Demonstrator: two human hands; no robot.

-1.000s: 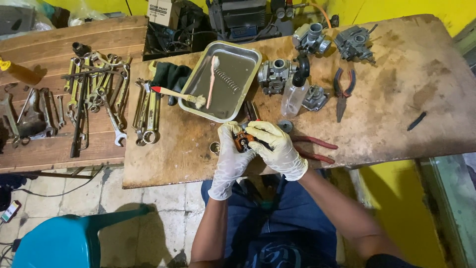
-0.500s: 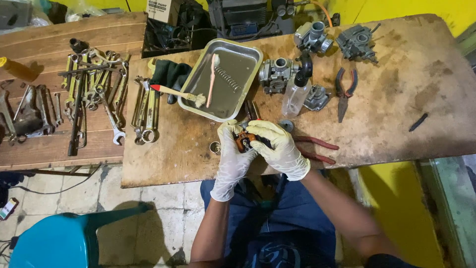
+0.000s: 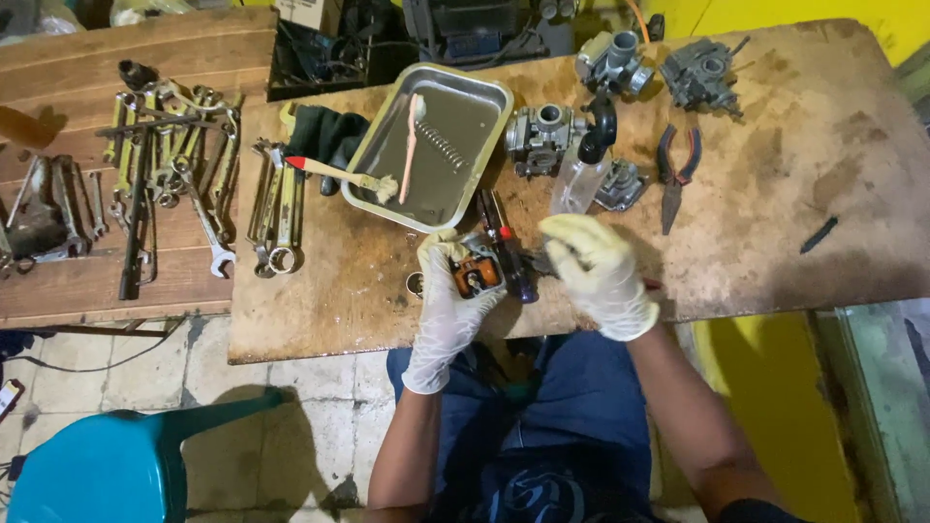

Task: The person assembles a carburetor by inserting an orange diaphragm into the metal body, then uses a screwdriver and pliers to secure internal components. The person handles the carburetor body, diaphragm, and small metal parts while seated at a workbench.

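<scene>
- Hands first: half a second back both sat bunched together over the small part, now right hand pulled off to the side, well apart from left hand. Both in whitish gloves.
- Left hand wrapped around small orange-and-metal part, fingers curled under it, thumb on top, so a proper closed grip. Same spot as before, just above the near edge of wooden table, right in front of the body.
- Right hand loosely curled, knuckles up, resting on the table over some red-handled tool poking out beside it. Can't tell whether anything is actually pinched in there, fingers hidden under the glove.
- Part itself: grey metal body with an orange face showing towards the camera, compact, roughly blocky. Too small for finer detail.
- Dark screwdriver with a red band lying on the table just beside the part, between the two hands.
- Behind that: metal tray with a pink toothbrush and a spring inside, paintbrush with a red-tipped handle leaning over the tray's left rim.
- Carburetor bodies in a row along the far side, clear plastic bottle with a black cap just right of the nearest one, pliers further right.
- Pile of wrenches spread over the left bench, teal plastic chair down on the floor at lower left.
- Nothing blocking the part apart from the left glove's own fingers.
</scene>
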